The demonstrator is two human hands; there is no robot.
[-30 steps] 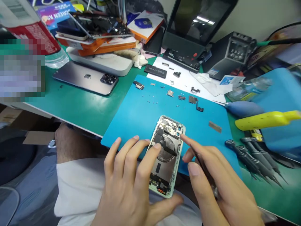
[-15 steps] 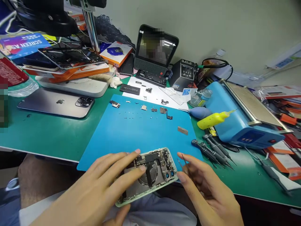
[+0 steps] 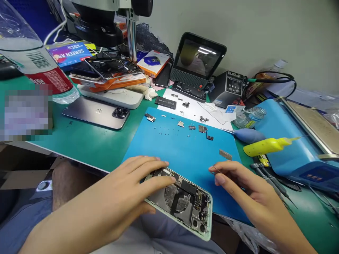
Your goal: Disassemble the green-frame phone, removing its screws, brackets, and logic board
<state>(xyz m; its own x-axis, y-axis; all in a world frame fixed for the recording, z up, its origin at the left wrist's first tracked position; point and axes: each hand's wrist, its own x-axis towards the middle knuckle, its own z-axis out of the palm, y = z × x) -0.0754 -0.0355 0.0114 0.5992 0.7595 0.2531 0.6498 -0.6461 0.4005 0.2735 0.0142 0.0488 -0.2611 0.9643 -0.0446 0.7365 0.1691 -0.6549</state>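
Phone (image 3: 182, 203) sits in my left hand (image 3: 129, 192), between parted thumb and fingers; my right hand (image 3: 247, 192) pinches tweezers (image 3: 216, 170), fingertips nearly together.

The bare, slender-fingered left hand (image 3: 137, 188) and bare right hand (image 3: 246, 188) have short nails (image 3: 221, 179). Both forearms (image 3: 76, 220) are uncovered. Pale grey, creased cloth (image 3: 169, 238) shows beneath the hands; far left of them, a bare knee (image 3: 63, 178).

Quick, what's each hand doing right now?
Left hand: closed, holding the opened phone.
Right hand: closed, pinching a thin tool.
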